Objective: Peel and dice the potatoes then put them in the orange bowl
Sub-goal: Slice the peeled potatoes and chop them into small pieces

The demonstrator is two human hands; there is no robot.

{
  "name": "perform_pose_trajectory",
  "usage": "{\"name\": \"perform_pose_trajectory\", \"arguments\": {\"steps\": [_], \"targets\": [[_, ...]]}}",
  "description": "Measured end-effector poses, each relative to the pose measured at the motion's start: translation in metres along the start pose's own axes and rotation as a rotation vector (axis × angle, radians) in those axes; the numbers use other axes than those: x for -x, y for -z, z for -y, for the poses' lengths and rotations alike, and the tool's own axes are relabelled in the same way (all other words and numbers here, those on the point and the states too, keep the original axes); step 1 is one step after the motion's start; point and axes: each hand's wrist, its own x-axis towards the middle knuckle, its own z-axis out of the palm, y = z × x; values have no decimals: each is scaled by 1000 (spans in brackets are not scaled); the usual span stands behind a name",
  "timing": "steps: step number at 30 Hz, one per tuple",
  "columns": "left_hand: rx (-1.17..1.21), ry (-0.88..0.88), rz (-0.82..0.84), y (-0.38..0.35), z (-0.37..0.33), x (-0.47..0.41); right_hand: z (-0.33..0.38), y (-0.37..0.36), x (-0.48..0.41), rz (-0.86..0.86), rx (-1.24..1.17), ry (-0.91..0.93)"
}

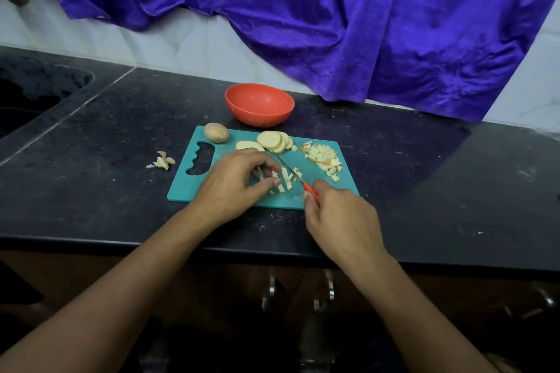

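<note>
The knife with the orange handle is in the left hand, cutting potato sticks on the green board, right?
Not quite. The head view shows the knife with the orange handle in the right hand, not the left. The left hand holds the potato sticks steady. The rest is right: the cutting is on the green board.

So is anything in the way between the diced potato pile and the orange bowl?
Nothing really blocks it. The potato slices lie at the board's far edge, partly between the diced pile and the bowl, but they lie flat, and the bowl is uncovered.
</note>
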Motion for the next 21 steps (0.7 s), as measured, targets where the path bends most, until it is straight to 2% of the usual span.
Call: {"name": "perform_pose_trajectory", "arguments": {"steps": [12, 16, 21], "targets": [[-13, -126, 265, -20, -25, -51, -33, -9, -1, -31, -86, 25], [102, -99, 290, -24, -33, -62, -39, -18, 2, -68, -125, 21], [199, 17, 206, -30, -36, -90, -39, -23, 0, -84, -151, -26]]}}
